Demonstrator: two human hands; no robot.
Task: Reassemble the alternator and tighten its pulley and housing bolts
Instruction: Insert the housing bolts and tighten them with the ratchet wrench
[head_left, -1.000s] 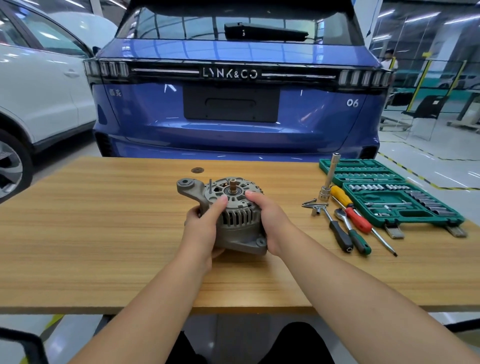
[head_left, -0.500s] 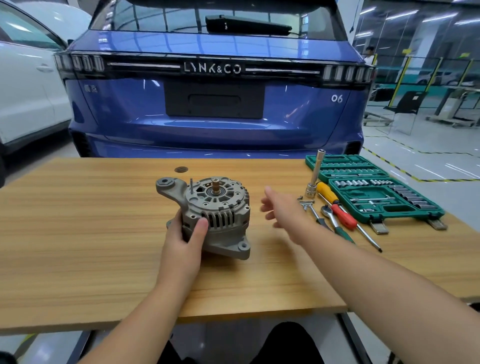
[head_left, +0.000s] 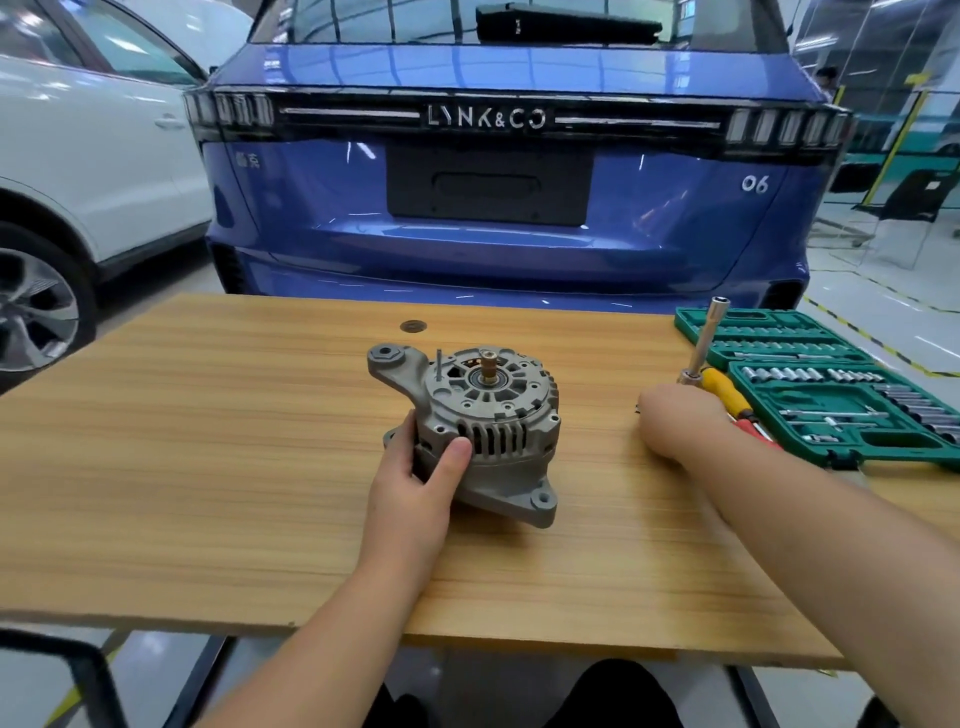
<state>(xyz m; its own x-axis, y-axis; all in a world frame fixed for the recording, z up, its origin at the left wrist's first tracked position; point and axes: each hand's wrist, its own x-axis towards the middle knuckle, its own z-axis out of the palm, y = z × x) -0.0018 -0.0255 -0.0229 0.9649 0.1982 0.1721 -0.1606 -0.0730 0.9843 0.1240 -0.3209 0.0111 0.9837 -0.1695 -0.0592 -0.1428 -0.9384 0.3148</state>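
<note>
Since a moment ago the right hand (head_left: 675, 423) has left the alternator (head_left: 485, 428) and travelled across to the hand tools at the right of the table (head_left: 208, 467), while the left hand (head_left: 415, 483) has stayed on the housing.

Largest first: the blue car (head_left: 493, 208) fills the background, its roof cut off by the top edge, and the white car (head_left: 78, 156) is cut off at the left. The table runs out of view at the right, and the green socket case (head_left: 831, 395) lying open there is clipped by the same edge. The right hand covers most of the tools; only a yellow screwdriver handle (head_left: 724, 387), a bit of red handle and an upright metal socket bar (head_left: 704, 340) show past it. Its fingers are turned away from the camera, so I cannot tell whether they are spread or gripping anything.

The alternator is grey cast metal, standing in the middle of the table with its bare brass-coloured shaft (head_left: 487, 366) pointing up. Slotted vents ring its side, one mounting ear sticks out at the upper left and another at the lower right, and a thin stud rises beside the shaft.

The left hand holds the housing from the near left: the thumb presses on the vented side, and the fingers wrap behind the body, mostly hidden. A small dark disc (head_left: 413, 326) lies on the table beyond, well apart.
</note>
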